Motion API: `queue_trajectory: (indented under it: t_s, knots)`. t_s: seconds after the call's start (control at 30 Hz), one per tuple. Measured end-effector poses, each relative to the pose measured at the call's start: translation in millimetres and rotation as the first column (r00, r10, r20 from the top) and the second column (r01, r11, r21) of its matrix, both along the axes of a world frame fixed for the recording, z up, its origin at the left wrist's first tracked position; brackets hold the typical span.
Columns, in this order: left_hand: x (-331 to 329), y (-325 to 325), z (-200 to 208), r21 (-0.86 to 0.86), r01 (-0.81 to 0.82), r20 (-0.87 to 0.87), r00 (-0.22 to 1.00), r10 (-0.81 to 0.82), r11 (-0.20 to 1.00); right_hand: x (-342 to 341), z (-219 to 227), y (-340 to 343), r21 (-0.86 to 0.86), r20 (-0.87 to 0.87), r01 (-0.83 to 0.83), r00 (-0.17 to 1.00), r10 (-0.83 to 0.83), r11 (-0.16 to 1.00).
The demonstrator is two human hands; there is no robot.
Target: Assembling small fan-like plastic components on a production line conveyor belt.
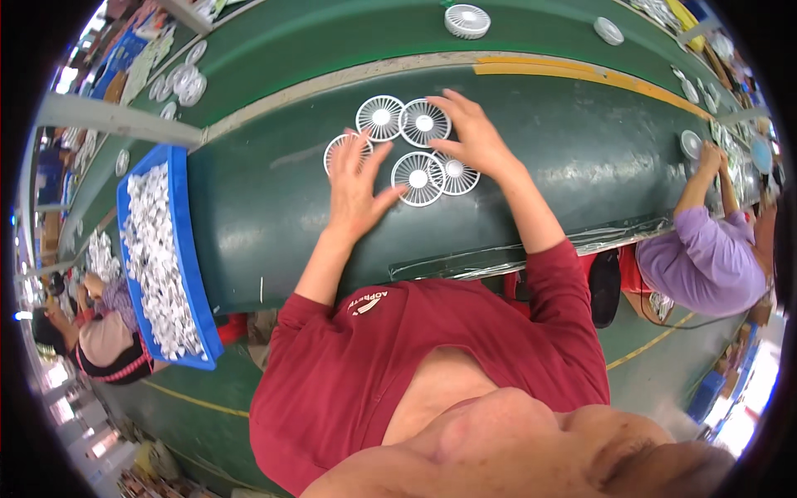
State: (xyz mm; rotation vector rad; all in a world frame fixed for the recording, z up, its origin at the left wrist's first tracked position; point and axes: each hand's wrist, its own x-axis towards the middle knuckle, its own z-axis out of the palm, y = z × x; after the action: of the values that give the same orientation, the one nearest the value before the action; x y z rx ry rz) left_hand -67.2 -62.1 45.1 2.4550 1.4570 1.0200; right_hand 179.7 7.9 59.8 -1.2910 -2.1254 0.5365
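While your forearms reach over it, the smooth dark green workbench: spans nine to three o'clock beneath your hands.
Green conveyor belt: crosses at twelve o'clock, past a pale rail.
Blue rectangular plastic tray: sits at nine o'clock, well apart from your hands.
Five white, round, spoked, plastic-looking discs: lie loosely ringed between your hands, at nine, eleven, one, four and five o'clock of their cluster; two pairs overlap. They look set out, but not stacked; what work remains on them cannot be told.
Your left hand: fingers spread over the nine-o'clock disc, thumb by the five-o'clock one; contact unclear.
Your right hand: fingers parted around the one-o'clock disc's edge; contact unclear.
Small white pieces: heaped inside the tray, seemingly plenty left.
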Motion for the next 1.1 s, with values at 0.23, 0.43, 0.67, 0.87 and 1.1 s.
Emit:
queue_trajectory:
  t_s: [0.23,0.43,0.67,0.87,1.1]
  knots:
    - [22,-7,-20,-0.199,0.236,0.094,0.971,-0.221,0.951,-18,-11,26,0.066,0.065,-0.036,0.997,0.031,0.997]
    - [13,19,-4,-0.324,0.116,0.59,0.8,0.105,0.939,-1,-13,45,-0.36,-0.864,-0.502,0.498,-0.078,0.786]
    - [17,55,8,-0.267,0.165,0.296,0.952,-0.083,0.949,-22,-24,58,-0.41,-0.858,-0.447,0.485,-0.17,0.795]
    - [26,67,-4,0.063,0.07,-0.073,0.995,-0.066,0.996,-1,-16,68,-0.132,-0.273,0.155,0.944,-0.187,0.979]
    - [28,59,-19,-0.112,0.096,-0.26,0.958,-0.122,0.989,-14,-46,73,0.315,0.061,0.12,0.987,-0.146,0.942]
